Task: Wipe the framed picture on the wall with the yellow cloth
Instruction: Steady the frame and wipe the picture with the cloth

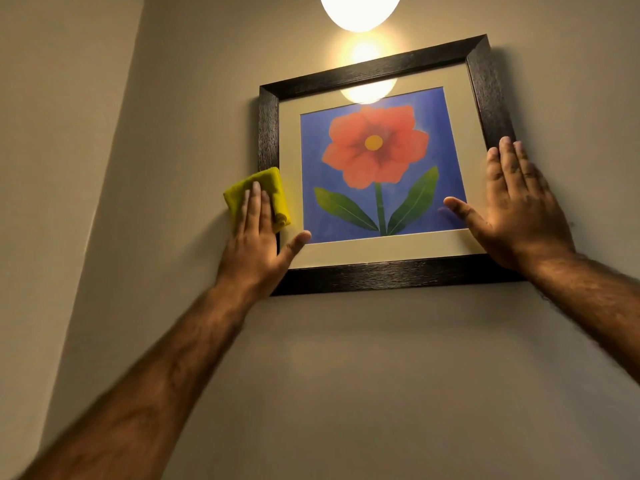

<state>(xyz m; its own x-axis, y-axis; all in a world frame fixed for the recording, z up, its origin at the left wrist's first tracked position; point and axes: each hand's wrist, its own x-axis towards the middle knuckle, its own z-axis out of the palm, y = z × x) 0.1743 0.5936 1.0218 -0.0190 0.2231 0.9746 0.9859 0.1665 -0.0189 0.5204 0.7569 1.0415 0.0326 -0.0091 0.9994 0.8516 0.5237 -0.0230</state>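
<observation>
Framed picture [377,143] needed light strokes, I figured: left hand [256,244] flat on yellow cloth [268,181] at its left edge, right hand [519,216] open-palmed, bracing it.

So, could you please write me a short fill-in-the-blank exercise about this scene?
The left hand presses a ____ cloth on the left edge of the frame.
The right hand lies flat on the frame's ____ side.
Inside the frame is a painted red ____.
Missing words: yellow; right; flower.

One framed picture [377,168], one yellow cloth [268,188], one lamp [360,10], two hands: left hand [258,244], right hand [516,209].
</observation>
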